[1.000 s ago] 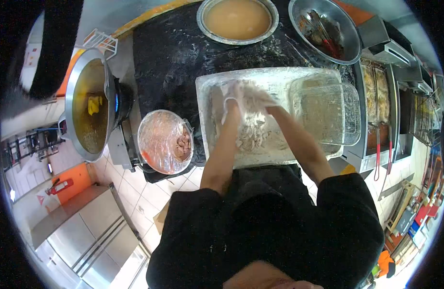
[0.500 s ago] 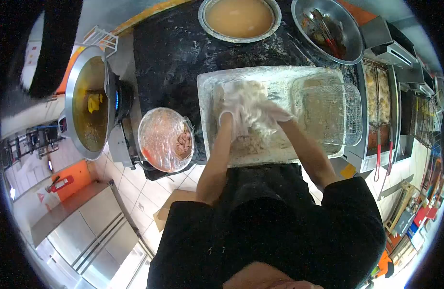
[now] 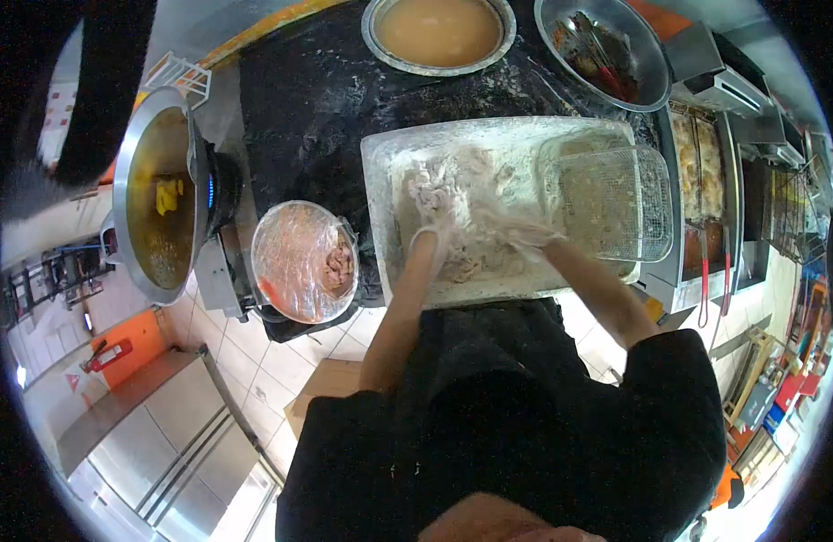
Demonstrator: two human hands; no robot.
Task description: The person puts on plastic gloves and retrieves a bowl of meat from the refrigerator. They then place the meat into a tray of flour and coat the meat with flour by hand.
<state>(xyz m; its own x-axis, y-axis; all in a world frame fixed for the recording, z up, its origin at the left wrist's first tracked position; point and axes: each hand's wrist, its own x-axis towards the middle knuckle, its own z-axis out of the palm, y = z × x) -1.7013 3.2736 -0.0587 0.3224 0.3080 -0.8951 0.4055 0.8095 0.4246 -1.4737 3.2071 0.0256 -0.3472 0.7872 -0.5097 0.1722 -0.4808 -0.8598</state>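
Observation:
A white tub (image 3: 376, 163) holds flour (image 3: 488, 172) with flour-coated pieces (image 3: 434, 194) in it. Both hands are inside the tub, in thin clear gloves dusted with flour. My left hand (image 3: 442, 237) is down in the flour beside the coated pieces; its fingers blend into the flour and are hard to make out. My right hand (image 3: 525, 233) lies low over the flour, fingers stretched toward the left and somewhat blurred, with nothing visible held in them. A wire mesh basket (image 3: 619, 203) rests in the tub's right end, just right of my right hand.
Left of the tub sits a plastic-wrapped bowl of raw meat (image 3: 299, 262). Farther left, a wok of oil (image 3: 159, 226) stands over a blue flame. At the back are a basin of cloudy liquid (image 3: 439, 32) and a steel bowl with tongs (image 3: 646, 68). Fryers (image 3: 701, 172) are at right.
Flour that was lifted and blurred between my hands has dropped back into the tub. My right hand has moved lower and slightly left. The view has shifted slightly.

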